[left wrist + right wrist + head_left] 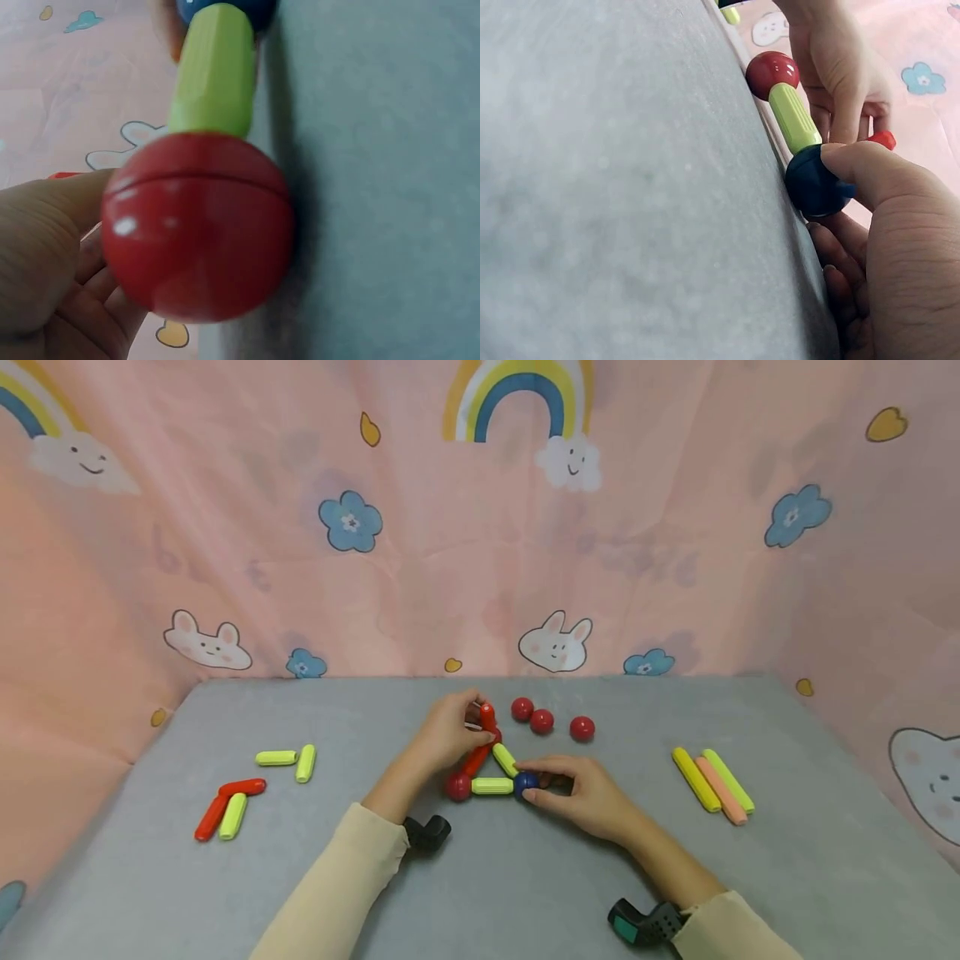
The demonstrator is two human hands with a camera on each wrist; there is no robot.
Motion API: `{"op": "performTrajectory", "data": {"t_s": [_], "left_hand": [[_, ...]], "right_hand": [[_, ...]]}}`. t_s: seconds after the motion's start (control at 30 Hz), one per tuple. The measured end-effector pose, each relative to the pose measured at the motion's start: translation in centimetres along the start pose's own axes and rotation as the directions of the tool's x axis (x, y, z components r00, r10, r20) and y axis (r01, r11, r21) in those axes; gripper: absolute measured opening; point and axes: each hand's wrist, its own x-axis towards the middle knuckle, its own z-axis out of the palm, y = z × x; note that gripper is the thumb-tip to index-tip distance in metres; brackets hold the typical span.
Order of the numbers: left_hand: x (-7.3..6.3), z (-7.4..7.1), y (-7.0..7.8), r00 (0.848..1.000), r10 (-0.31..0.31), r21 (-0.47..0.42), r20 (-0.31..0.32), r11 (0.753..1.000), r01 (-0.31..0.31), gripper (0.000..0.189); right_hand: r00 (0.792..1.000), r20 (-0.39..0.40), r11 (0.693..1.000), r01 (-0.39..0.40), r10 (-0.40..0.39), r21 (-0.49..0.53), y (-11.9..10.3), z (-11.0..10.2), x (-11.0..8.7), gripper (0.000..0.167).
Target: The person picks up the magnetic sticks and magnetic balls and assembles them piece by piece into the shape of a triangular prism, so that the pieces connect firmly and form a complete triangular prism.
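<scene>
One stick-and-ball triangle (492, 787) lies on the gray table (517, 877). The right hand (581, 793) pinches its blue ball (527, 784). The left hand (448, 733) holds a red stick (488, 717) at the far corner. Three loose red balls (542, 722) sit nearby.

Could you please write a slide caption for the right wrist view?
Right grip holds blue ball; green rod links it to red ball.

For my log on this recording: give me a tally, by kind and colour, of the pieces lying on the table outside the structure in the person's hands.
Lime-green rods: 4
Red rods: 2
Yellow rod: 1
Peach rod: 1
Red balls: 3
Total: 11
</scene>
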Motion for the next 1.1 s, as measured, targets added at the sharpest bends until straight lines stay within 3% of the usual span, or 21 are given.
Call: {"op": "performTrajectory", "data": {"t_s": [0.17, 0.33, 0.63, 0.9, 1.1], "left_hand": [[-0.14, 0.05, -0.32, 0.999, 0.034, 0.037, -0.009, 0.999, -0.034, 0.023], [-0.42, 0.0, -0.4, 1.0, 0.01, 0.008, -0.02, 1.0, -0.01, 0.026], [-0.14, 0.33, -0.04, 1.0, -0.005, 0.073, 0.031, 0.997, 0.003, 0.038], [0.02, 0.24, -0.28, 0.998, 0.002, 0.049, 0.064, 0.999, -0.005, 0.03], [-0.5, -0.31, -0.28, 0.998, -0.036, 0.072, 0.055, 0.997, 0.032, 0.036]], "right_hand": [[1.0, 0.011, 1.0, 0.0, 0.0, 0.006, -0.03, 0.05, 0.06, 0.034], [1.0, 0.01, 1.0, -0.013, 0.012, 0.013, -0.2, 0.2, 0.26, 0.034], [1.0, -0.007, 1.0, -0.021, 0.021, 0.008, 0.0, -0.17, -0.18, 0.034], [0.999, -0.017, 0.999, -0.037, 0.036, -0.015, 0.05, -0.2, -0.25, 0.033], [0.999, -0.017, 0.999, -0.033, 0.033, -0.006, 0.01, 0.15, -0.09, 0.033]]}}
